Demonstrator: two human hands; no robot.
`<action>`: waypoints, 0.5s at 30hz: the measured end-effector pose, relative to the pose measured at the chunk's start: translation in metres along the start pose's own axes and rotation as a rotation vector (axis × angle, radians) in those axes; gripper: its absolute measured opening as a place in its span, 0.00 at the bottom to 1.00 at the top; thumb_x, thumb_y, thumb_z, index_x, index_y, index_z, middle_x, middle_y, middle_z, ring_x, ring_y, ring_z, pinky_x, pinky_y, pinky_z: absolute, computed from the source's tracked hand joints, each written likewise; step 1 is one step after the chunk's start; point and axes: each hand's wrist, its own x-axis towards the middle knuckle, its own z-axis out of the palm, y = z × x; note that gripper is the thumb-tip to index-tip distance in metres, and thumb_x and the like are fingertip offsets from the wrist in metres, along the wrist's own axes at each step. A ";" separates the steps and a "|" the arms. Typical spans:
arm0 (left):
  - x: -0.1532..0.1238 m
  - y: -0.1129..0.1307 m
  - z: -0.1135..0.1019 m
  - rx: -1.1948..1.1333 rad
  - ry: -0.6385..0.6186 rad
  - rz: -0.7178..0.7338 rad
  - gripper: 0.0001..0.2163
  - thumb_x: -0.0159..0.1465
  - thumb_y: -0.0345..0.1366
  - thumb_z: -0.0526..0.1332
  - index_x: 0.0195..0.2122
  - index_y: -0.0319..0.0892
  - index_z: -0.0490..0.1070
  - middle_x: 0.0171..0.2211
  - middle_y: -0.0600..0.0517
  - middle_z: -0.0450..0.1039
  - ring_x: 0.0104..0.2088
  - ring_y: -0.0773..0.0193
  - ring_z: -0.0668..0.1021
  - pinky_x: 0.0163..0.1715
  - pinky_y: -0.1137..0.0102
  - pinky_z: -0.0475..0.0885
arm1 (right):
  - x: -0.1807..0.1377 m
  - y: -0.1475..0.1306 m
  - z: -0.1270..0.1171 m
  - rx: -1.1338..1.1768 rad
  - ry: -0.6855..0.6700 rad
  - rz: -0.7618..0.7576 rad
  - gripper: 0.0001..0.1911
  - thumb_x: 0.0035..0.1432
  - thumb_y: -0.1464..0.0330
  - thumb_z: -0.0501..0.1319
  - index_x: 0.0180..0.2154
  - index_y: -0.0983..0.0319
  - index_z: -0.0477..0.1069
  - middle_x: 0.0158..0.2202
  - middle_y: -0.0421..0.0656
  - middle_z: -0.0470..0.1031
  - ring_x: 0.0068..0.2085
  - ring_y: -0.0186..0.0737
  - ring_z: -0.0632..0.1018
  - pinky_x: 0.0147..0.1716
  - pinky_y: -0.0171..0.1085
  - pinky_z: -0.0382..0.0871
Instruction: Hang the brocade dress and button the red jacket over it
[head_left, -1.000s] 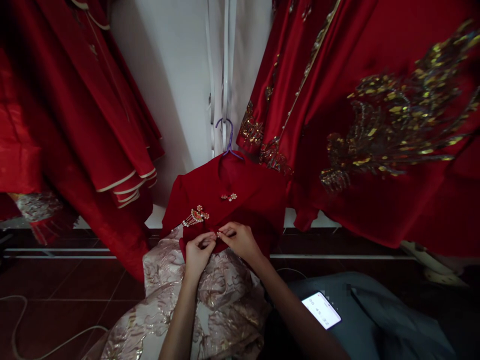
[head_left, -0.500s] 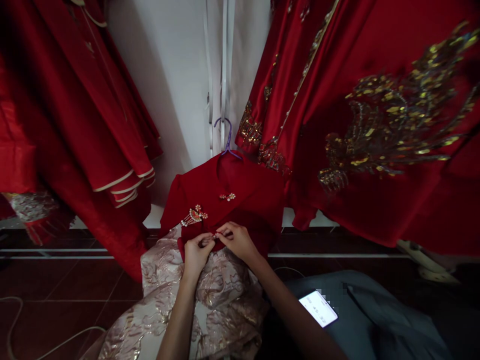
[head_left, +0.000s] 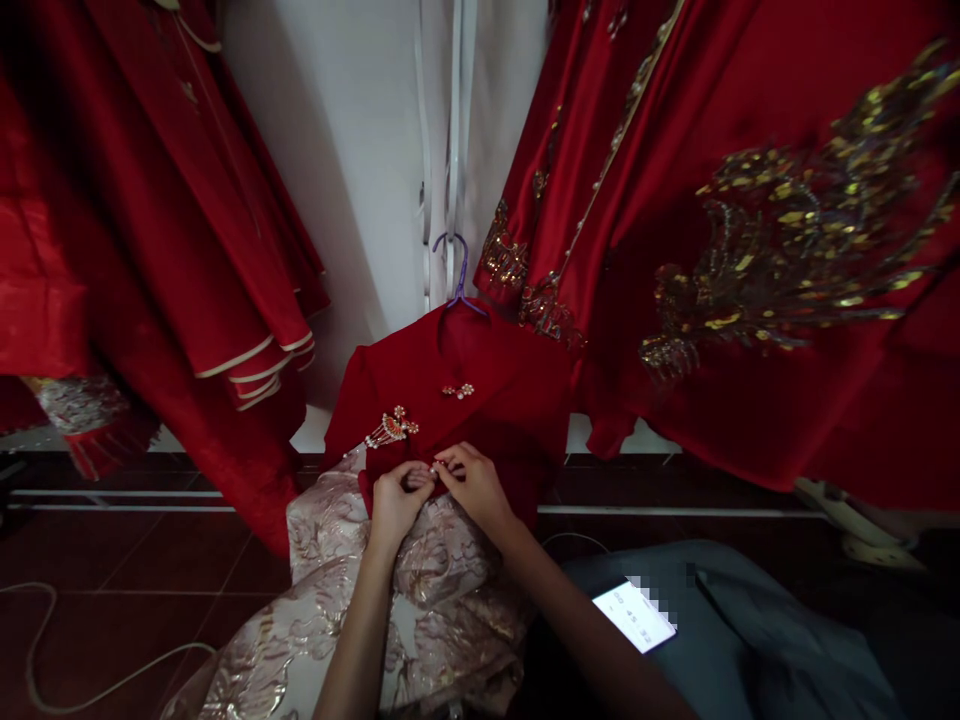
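A red jacket (head_left: 510, 400) hangs in front of me on a purple hanger (head_left: 460, 270). On its chest sits a beaded floral clasp (head_left: 459, 391), and lower to the left is a fan-shaped brooch (head_left: 394, 428) with pearl strands. At the jacket's lower front, my left hand (head_left: 397, 500) and my right hand (head_left: 476, 492) meet with fingertips pinched together. Between them shows a small pearly button (head_left: 434, 469), partly hidden by the fingers. Just below the hands, a pale pink and gold brocade skirt (head_left: 439, 570) spreads out.
Red garments (head_left: 255, 250) hang at left, and a red robe (head_left: 750, 420) with gold sequins hangs at right. A lit phone (head_left: 634, 618) showing a timer lies on grey-blue cloth (head_left: 720, 640). A white cable (head_left: 112, 690) crosses the tiled floor at lower left.
The view has shifted slightly, moving the scene a little to the right. My fingertips have adjusted slightly around the button, and more of its pearl shows.
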 end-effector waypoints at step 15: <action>-0.003 -0.002 0.005 0.175 0.050 0.133 0.08 0.56 0.39 0.61 0.31 0.40 0.69 0.29 0.52 0.72 0.29 0.68 0.76 0.30 0.74 0.74 | 0.005 0.003 -0.021 -0.098 -0.131 0.001 0.10 0.50 0.74 0.61 0.37 0.60 0.69 0.31 0.38 0.67 0.26 0.29 0.68 0.28 0.30 0.62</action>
